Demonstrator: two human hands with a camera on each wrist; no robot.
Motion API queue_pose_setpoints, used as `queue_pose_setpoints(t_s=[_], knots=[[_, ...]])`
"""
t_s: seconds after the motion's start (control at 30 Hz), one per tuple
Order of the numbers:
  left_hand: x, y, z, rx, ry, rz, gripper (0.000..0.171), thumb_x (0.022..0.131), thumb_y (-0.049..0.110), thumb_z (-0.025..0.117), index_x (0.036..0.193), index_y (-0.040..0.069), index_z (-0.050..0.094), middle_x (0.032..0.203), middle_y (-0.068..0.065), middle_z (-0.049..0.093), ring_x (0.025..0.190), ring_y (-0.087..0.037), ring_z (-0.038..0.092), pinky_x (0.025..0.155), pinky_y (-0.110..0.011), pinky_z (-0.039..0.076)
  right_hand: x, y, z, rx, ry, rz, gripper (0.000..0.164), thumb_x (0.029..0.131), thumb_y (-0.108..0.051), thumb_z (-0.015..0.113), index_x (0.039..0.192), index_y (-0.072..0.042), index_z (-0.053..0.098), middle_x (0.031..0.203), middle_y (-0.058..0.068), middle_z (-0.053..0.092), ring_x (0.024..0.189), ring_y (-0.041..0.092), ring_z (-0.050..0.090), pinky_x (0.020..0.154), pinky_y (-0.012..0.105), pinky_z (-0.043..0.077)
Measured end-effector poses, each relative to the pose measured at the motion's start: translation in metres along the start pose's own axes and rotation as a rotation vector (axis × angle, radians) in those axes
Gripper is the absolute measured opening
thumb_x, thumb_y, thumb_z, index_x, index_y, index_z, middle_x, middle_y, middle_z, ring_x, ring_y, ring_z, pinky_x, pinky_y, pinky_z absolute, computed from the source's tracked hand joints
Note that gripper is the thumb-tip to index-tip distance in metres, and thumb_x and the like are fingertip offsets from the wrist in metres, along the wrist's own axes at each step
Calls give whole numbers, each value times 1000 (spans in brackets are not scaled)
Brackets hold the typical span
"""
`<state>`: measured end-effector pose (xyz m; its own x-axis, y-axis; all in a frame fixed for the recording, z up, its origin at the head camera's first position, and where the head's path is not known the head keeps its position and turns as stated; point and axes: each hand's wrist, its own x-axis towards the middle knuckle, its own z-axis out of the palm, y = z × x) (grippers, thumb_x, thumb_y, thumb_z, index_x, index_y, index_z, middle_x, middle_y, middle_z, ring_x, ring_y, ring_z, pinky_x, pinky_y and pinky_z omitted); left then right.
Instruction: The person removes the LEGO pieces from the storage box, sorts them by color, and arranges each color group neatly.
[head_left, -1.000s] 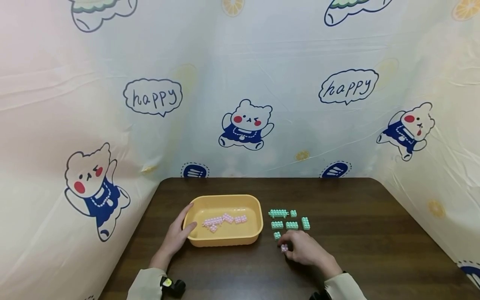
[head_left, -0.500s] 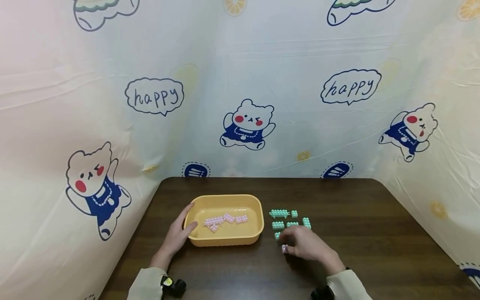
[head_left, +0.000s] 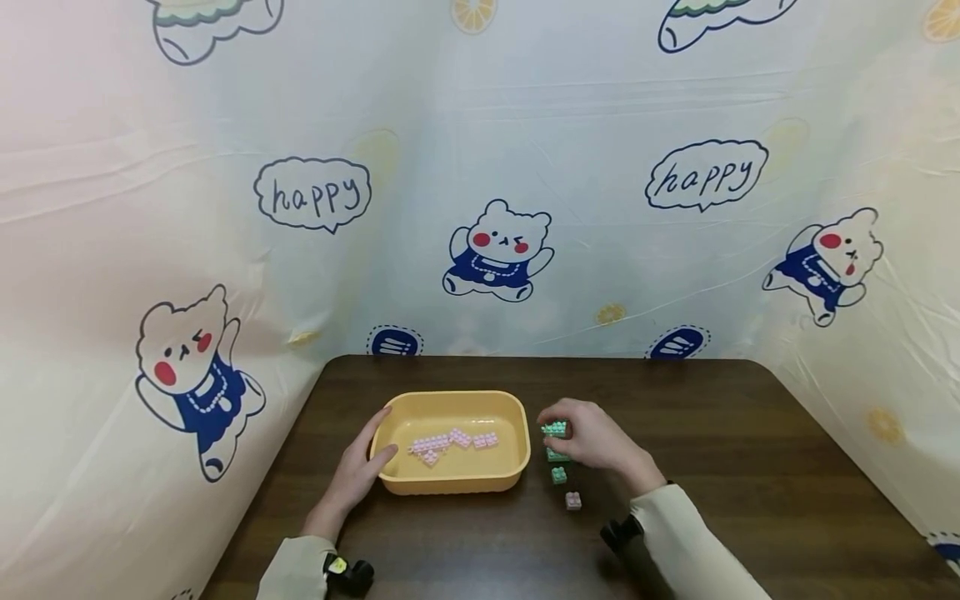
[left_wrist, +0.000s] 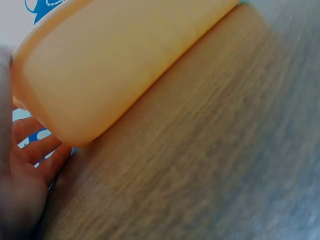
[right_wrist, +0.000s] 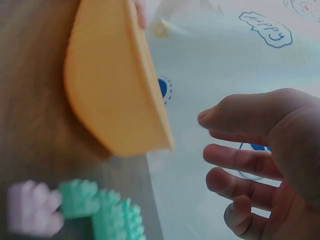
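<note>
— What does the left hand (head_left: 352, 471) hold?
— The tray (head_left: 453, 486), between thumb and fingers; inside it, pink blocks (head_left: 429, 444) lie to the right of this thumb.
— And the right hand (head_left: 596, 437)?
— It holds nothing: fingers parted, loosely bent, over green blocks (head_left: 556, 429). A lone pink block (head_left: 573, 501) lies on its near side.

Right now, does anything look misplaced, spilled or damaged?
One pink block looks out of place: it sits on the table near green blocks, while other pink ones lie in the yellow tray. No visible spill or damage.
</note>
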<state>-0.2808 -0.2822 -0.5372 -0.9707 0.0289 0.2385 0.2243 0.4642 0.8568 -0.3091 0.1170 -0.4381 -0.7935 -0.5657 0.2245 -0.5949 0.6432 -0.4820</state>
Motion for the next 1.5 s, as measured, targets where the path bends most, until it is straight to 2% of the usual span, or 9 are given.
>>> queue_pose_setpoints(t_s=[0.13, 0.27, 0.33, 0.57, 0.77, 0.93, 1.1, 1.27, 1.5], knots=[[-2, 1, 0, 7, 4, 14, 63, 96, 20, 59, 153, 23, 32, 158, -10, 31, 142, -33, 32, 111, -57, 29, 19, -7, 1, 14, 5, -6, 27, 85, -20, 74, 112, -15, 71, 105, 0, 69, 63, 6, 52, 57, 22, 48], [-3, 1, 0, 12, 11, 25, 63, 95, 19, 59, 152, 22, 33, 158, -11, 32, 141, -34, 34, 110, -57, 31, 36, -12, 8, 20, 13, -7, 28, 84, -20, 75, 112, -17, 71, 106, -2, 68, 63, 9, 53, 56, 22, 49], [-4, 1, 1, 13, 11, 26, 63, 95, 19, 59, 152, 21, 32, 157, -11, 32, 141, -34, 35, 109, -57, 32, 43, -12, 14, 28, 13, -6, 29, 83, -20, 76, 112, -17, 71, 108, -1, 68, 68, 13, 56, 59, 24, 50], [-7, -2, 4, 15, 1, 20, 64, 96, 19, 59, 153, 19, 31, 157, -11, 32, 142, -33, 33, 110, -57, 30, 60, 2, 36, 66, -47, 21, 32, 86, -20, 74, 116, -11, 70, 117, 2, 67, 97, 24, 61, 80, 36, 51], [-7, -2, 5, 16, 7, 26, 63, 95, 18, 60, 152, 19, 33, 157, -11, 34, 141, -31, 34, 110, -57, 30, 66, 10, 51, 63, -83, 51, 31, 85, -21, 74, 114, -12, 71, 112, 2, 68, 98, 18, 61, 81, 35, 52], [-4, -1, 5, 10, 11, 42, 62, 95, 17, 60, 152, 18, 34, 156, -11, 34, 142, -32, 34, 111, -56, 29, 70, 11, 53, 28, -97, 58, 29, 84, -23, 75, 111, -14, 72, 110, -1, 70, 105, 18, 63, 86, 36, 53], [-4, 18, -1, -2, 5, 49, 62, 95, 12, 59, 152, 10, 34, 156, -17, 34, 141, -37, 34, 110, -57, 29, 73, 10, 52, 30, -120, 68, 27, 83, -22, 75, 110, -16, 73, 113, 0, 70, 107, 21, 63, 88, 39, 53], [-10, 42, -9, 8, -7, 36, 61, 95, 11, 59, 150, 3, 34, 154, -22, 34, 140, -41, 35, 110, -58, 30, 77, 11, 59, 48, -184, 24, 29, 85, -21, 72, 113, -15, 72, 119, 0, 68, 112, 22, 61, 91, 41, 51], [-11, 44, -10, 21, -13, 37, 60, 96, 11, 57, 150, 3, 33, 155, -22, 33, 140, -41, 34, 111, -58, 30, 85, 4, 61, -11, -253, -4, 25, 85, -21, 72, 110, -16, 73, 110, 1, 71, 103, 23, 64, 85, 39, 52]])
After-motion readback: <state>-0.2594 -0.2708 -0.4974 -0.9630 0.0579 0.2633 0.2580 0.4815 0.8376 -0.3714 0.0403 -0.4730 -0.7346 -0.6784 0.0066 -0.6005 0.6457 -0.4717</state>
